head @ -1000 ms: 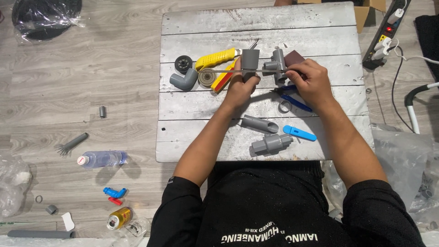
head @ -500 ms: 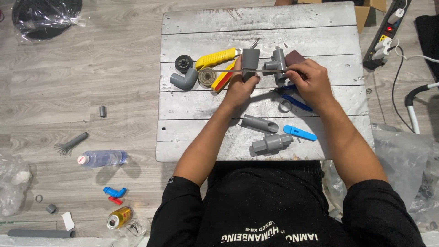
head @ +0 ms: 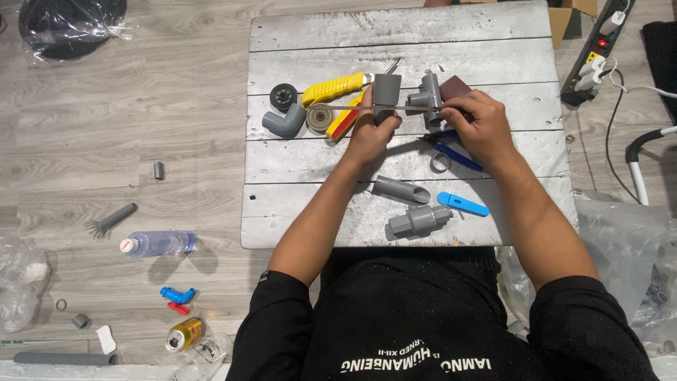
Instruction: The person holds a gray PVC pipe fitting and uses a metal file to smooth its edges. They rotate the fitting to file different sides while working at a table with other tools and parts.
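Near the far edge of the grey plank surface, the left hand grasps a short grey pipe piece while the right hand, fingers clenched on a thin blade, appears mid-cut; the next stroke needs steady bracing.

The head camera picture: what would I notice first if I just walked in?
Probably the two hands over the white plank table: the left hand grips a short grey pipe piece, the right hand a grey pipe fitting. Next, the bright yellow tool handle left of them.
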